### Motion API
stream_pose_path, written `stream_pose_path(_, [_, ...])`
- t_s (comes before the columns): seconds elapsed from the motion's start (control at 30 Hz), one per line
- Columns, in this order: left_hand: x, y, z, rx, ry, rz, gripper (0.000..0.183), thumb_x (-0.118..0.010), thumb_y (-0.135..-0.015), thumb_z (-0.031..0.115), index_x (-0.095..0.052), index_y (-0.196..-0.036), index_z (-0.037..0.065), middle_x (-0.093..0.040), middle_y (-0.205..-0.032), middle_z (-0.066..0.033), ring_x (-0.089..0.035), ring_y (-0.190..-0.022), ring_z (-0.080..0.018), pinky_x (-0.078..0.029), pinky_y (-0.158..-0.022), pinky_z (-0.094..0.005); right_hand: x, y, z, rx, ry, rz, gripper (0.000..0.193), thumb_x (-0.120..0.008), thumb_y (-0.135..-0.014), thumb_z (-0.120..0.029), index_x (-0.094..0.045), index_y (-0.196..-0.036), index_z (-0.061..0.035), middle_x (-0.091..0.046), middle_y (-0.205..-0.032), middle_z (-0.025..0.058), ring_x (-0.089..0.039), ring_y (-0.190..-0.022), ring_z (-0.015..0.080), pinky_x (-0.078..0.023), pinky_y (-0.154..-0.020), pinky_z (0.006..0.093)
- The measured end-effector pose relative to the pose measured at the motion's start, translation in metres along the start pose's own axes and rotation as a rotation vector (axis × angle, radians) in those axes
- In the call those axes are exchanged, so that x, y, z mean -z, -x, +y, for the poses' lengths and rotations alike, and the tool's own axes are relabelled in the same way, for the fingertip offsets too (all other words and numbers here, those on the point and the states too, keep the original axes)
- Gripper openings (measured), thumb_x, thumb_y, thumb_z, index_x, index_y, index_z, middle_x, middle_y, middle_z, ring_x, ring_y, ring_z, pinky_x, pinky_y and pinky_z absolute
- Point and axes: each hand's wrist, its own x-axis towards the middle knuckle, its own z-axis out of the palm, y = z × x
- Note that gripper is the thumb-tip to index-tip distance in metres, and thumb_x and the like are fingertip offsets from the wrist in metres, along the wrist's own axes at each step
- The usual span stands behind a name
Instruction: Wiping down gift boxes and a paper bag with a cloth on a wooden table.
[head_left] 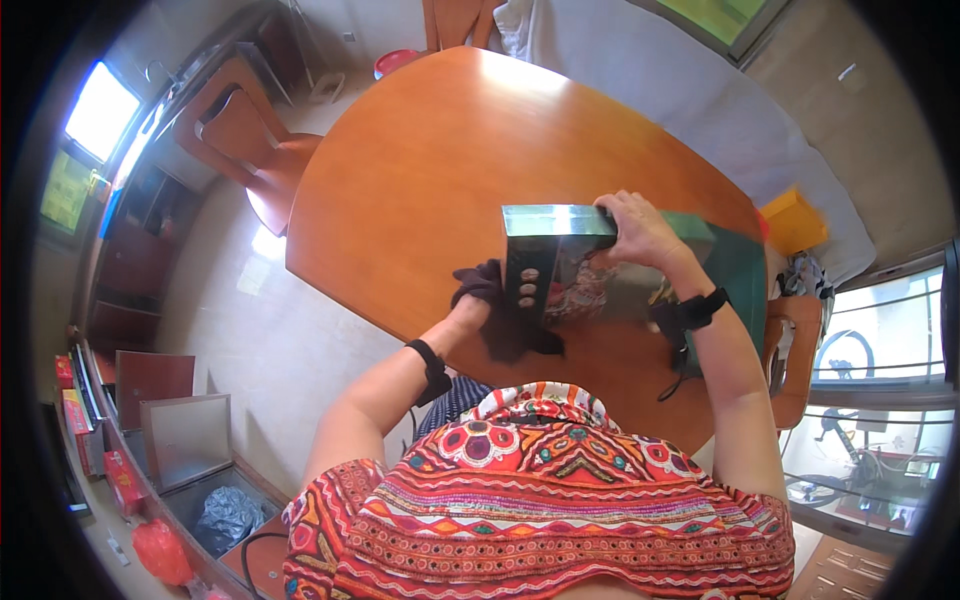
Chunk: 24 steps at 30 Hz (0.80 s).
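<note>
A flat green box (528, 275) with a printed picture on its face stands tilted on edge over the near right part of the wooden table (430, 190). My right hand (640, 232) grips its upper edge, fingers over the top and thumb on the printed face. A dark, crumpled cloth (522, 335) is bunched in my left hand (470, 312). The cloth covers most of that hand's fingers and hangs beside the box's left end. Black bands circle both wrists.
Behind the box, a larger green thing (740, 285) rests at the table's right side. Wooden chairs (250, 150) stand at the far left and right. A yellow object (795, 220) lies beyond the right edge. Lower left, an open drawer holds a grey plastic bag (232, 515).
</note>
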Motion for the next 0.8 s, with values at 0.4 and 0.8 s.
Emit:
stream_pose_path(0.4, [-0.051,0.024,0.019,-0.602,-3.788,0.627,0.035,-0.050,-0.088,0.018,-0.057,-0.119,0.003,-0.062,-0.100,-0.0158,-0.061,-0.091,-0.0293,-0.050,-0.079,-0.0416,-0.088,-0.022,0.048,-0.381,-0.381,-0.185,0.094,-0.077,-0.065,-0.067,-0.058,-0.125,0.0027,-0.064,-0.119,0.0226,-0.060,-0.114,0.0328,-0.048,-0.095,0.0390])
stream_pose_path(0.8, [-0.022,-0.012,0.000,-0.187,-4.030,0.629,0.044,-0.047,-0.092,0.015,-0.044,-0.134,0.001,-0.062,-0.110,-0.0214,-0.061,-0.101,-0.0353,-0.046,-0.093,-0.0429,-0.141,0.019,0.101,-0.424,-0.526,-0.210,0.074,-0.072,-0.074,-0.062,-0.067,-0.117,-0.0026,-0.068,-0.110,0.0205,-0.065,-0.103,0.0319,-0.050,-0.090,0.0374])
